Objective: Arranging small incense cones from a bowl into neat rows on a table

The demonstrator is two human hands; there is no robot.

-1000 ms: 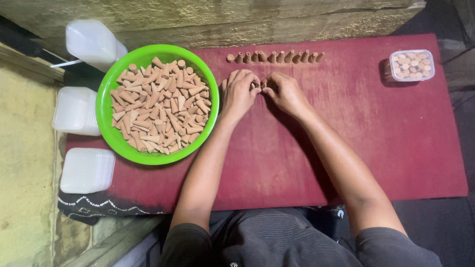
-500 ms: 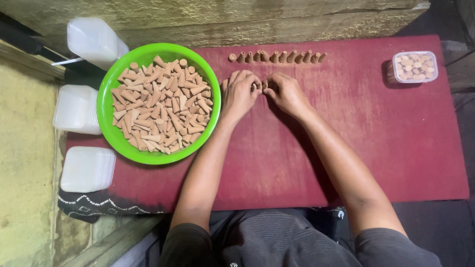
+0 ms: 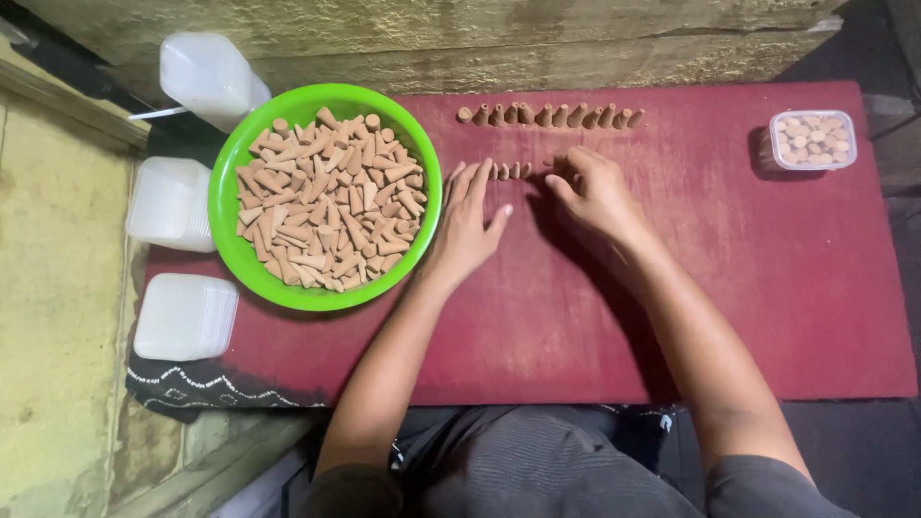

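Your left hand (image 3: 470, 223) lies flat, fingers spread, just beside the green bowl (image 3: 232, 173). Your right hand (image 3: 593, 188), fingers curled, touches the short cone row (image 3: 508, 171). The clear rectangular box (image 3: 813, 140) sits far right.

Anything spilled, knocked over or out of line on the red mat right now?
Nothing stands out. The cones sit heaped in the green bowl, the top row of cones is straight, and a short second row lies between left hand and right hand.
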